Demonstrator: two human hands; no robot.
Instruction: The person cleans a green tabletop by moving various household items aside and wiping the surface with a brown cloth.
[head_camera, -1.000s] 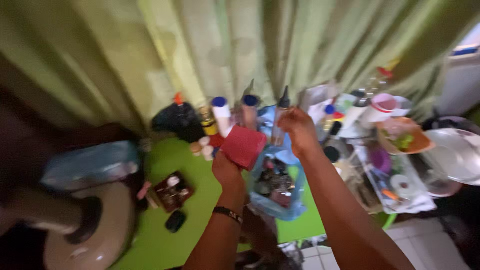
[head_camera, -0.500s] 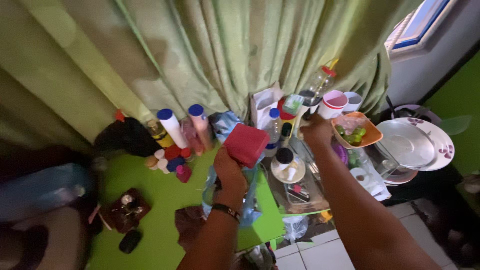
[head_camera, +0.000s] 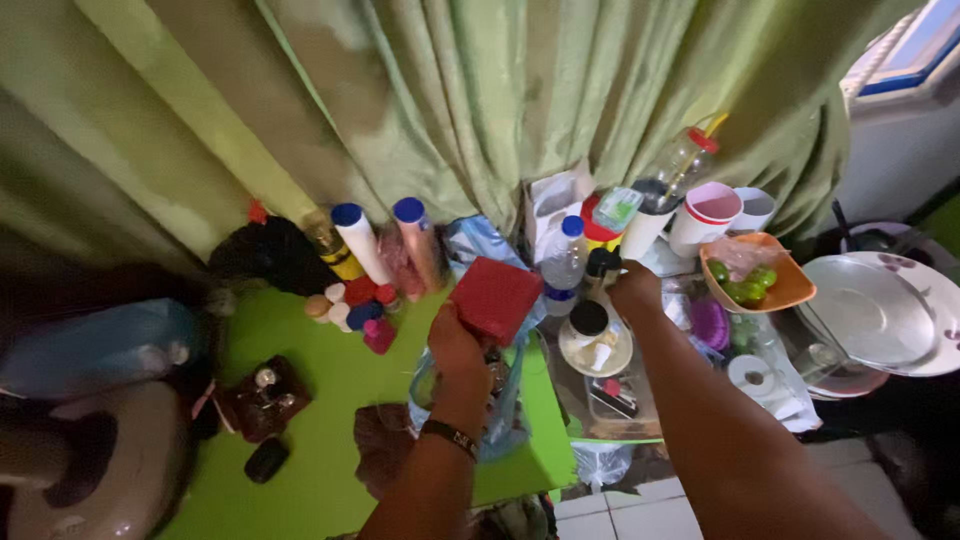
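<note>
The left hand (head_camera: 455, 340) is closed around the lower edge of a flat red square box (head_camera: 495, 298), holding it up tilted above a crumpled blue plastic bag (head_camera: 470, 400) that lies on the bright green tabletop (head_camera: 330, 400). A dark band sits on that wrist.

The right hand (head_camera: 635, 288) is stretched forward into the clutter at the tabletop's far right end, its back turned to the camera; its fingers curl downward near a clear plastic bottle with a blue cap (head_camera: 565, 255) and a small dark-lidded jar (head_camera: 588, 318), but I cannot tell whether it grips anything.

Behind the red box, against the green curtain (head_camera: 450, 100), stand two tall bottles with blue caps (head_camera: 358, 240). A cluster of small round jars in cream, red and pink (head_camera: 355, 308) sits just in front of them.

To the right of the reaching hand, an orange bowl with small green fruits (head_camera: 760, 280) sits beside a stack of white plates (head_camera: 885, 310). A white cup with a pink rim (head_camera: 705, 215) stands just behind the bowl.
</note>
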